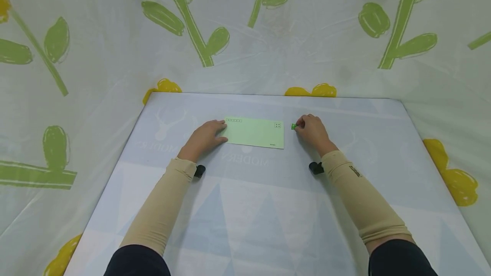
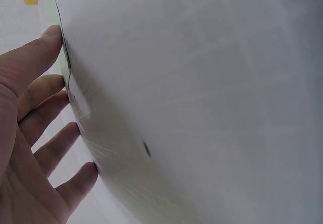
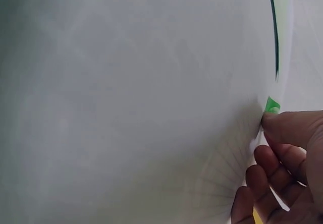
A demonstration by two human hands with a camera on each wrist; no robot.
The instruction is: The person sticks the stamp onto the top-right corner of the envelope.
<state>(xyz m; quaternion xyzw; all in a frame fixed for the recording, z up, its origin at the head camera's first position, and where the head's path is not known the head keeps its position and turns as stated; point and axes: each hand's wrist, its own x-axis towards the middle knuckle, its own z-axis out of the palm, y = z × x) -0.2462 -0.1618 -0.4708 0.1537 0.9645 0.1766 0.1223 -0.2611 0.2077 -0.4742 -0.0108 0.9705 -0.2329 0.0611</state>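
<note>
A pale green envelope [image 1: 253, 133] lies flat on the table, with a row of small boxes at its top left and a printed square at its top right. My left hand [image 1: 207, 137] touches the envelope's left edge, thumb at the lower corner and fingertips at the upper one. In the left wrist view the fingers are spread and fairly straight along that edge. Just right of the envelope, my right hand [image 1: 311, 130] pinches a small bright green stamp [image 3: 272, 105] between thumb and forefinger, close over the table. The other right fingers are curled beneath.
The table [image 1: 249, 233] has a pale cover with blue triangles and faint lettering. Its far edge meets a light curtain [image 1: 307, 41] printed with green leaves and yellow flowers, which also hangs at both sides. A dark wrist camera [image 1: 316, 168] sits under the right wrist.
</note>
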